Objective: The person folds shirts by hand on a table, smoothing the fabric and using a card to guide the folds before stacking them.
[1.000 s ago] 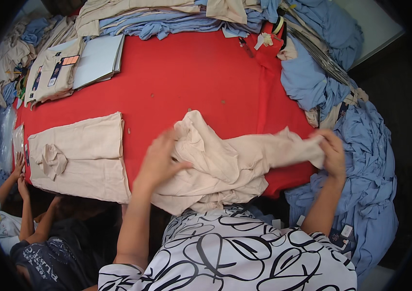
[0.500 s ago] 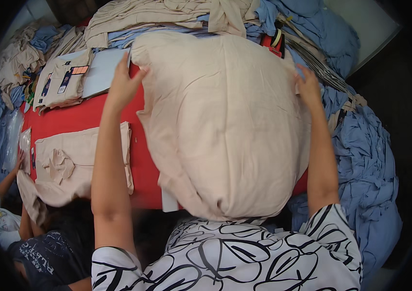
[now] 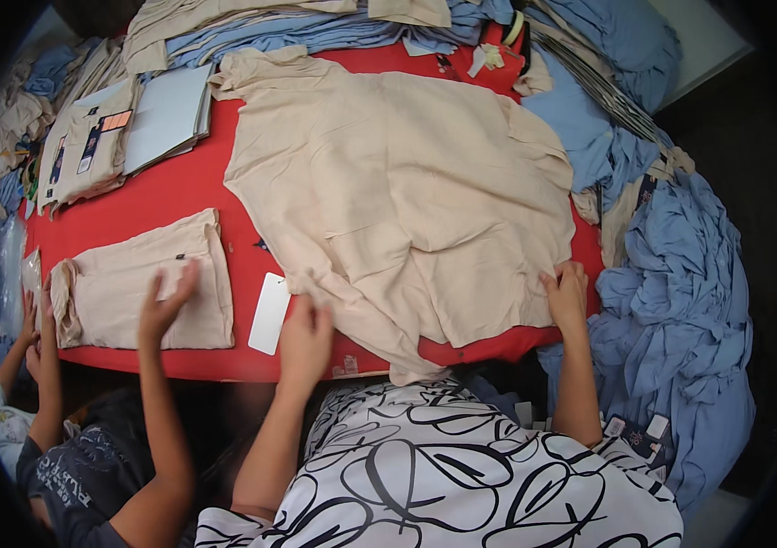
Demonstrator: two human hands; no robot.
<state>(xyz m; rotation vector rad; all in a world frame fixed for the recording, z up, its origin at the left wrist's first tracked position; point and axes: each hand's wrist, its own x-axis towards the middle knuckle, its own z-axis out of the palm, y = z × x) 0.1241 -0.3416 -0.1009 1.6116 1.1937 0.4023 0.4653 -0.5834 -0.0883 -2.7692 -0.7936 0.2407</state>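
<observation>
A beige shirt [image 3: 407, 192] is spread over the red tabletop in front of me, wrinkled, with one sleeve hanging toward the near edge. At its near right corner, my right hand [image 3: 568, 297] pinches the hem between thumb and fingers. My left hand [image 3: 306, 342] is at the shirt's near left edge, touching or nearly touching the cloth; motion smears its fingers. Beside that hand lies a blank white card [image 3: 269, 315] with a thin string loop. A small dark label [image 3: 261, 244] peeks out from the shirt's left edge.
At left, a co-worker's hand [image 3: 169, 297] hovers over a folded beige garment [image 3: 146, 301]. Behind are tagged folded garments [image 3: 87, 155] and white boards [image 3: 169, 114]. Blue garments are heaped at right [image 3: 681, 310]; long piles [image 3: 297, 32] line the back. A tape roll [image 3: 513, 27] stands at the back.
The shirt, billowed up between my hands before, now lies flat on the table. Both my hands have come down and nearer to me. The co-worker's hand has come over the folded garment.
</observation>
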